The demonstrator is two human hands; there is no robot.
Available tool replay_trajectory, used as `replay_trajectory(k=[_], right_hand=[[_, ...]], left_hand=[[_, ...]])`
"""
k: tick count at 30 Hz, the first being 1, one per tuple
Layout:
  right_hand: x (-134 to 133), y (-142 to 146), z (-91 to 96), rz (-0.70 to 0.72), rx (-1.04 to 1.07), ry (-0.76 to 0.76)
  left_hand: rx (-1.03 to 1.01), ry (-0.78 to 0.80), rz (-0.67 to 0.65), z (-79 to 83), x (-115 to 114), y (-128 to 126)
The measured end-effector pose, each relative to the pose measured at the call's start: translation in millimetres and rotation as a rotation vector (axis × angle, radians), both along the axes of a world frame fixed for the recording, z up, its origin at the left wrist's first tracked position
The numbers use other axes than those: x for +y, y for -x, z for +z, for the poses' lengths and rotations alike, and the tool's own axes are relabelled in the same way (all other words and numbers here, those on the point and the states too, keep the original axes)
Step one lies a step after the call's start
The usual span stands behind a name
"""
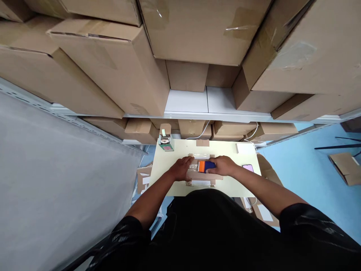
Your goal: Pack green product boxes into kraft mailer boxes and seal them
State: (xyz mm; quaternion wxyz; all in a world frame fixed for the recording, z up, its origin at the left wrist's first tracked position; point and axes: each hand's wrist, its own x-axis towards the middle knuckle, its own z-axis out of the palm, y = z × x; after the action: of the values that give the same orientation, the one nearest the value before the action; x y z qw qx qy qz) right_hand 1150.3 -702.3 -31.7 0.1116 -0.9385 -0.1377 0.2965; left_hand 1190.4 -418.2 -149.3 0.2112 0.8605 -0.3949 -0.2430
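A flattened-looking piece of cardboard [204,175] lies in the middle of the pale table, with shiny clear tape [201,156] along its far and near flaps. My right hand [223,166] is closed around the dark blue end of a blue-and-orange block-shaped item [205,166] over the cardboard; its exact kind I cannot make out. The orange end faces left, beside more clear plastic. At the cardboard's left edge rests my left hand [182,168], thumb and fingers apart, holding nothing that I can see.
On the pale table [163,169] stand an open small box [166,141] at back left and a white box [244,148] at back right. A phone [248,168] lies on the right. Shelves [186,101] of cartons rise behind, and a grey wall [70,180] is at left.
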Motion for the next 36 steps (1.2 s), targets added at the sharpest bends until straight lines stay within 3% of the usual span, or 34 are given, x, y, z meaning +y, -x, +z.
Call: replay_trajectory(k=[10, 19, 23, 30, 36], right_hand=[[-101.2, 29.6, -1.5, -0.113, 0.016, 0.044], [-166.9, 56.2, -3.9, -0.184, 0.044, 0.043], [-173.6, 58.6, -10.1, -0.157, 0.055, 0.078], [-152.0, 46.4, -36.0, -0.100, 0.101, 0.155], [-146.3, 39.7, -43.1, -0.086, 0.139, 0.154]], left_hand=[[-0.060, -0.049, 0.005, 0.9, 4.4, -0.1], [-0.095, -0.086, 0.006, 8.0, -3.9, -1.4], [-0.107, -0.106, 0.000, 10.7, -7.1, -1.0], [-0.107, -0.084, 0.000, 8.8, -6.4, -0.7], [-0.107, -0.085, -0.005, 6.4, -6.8, -0.5]])
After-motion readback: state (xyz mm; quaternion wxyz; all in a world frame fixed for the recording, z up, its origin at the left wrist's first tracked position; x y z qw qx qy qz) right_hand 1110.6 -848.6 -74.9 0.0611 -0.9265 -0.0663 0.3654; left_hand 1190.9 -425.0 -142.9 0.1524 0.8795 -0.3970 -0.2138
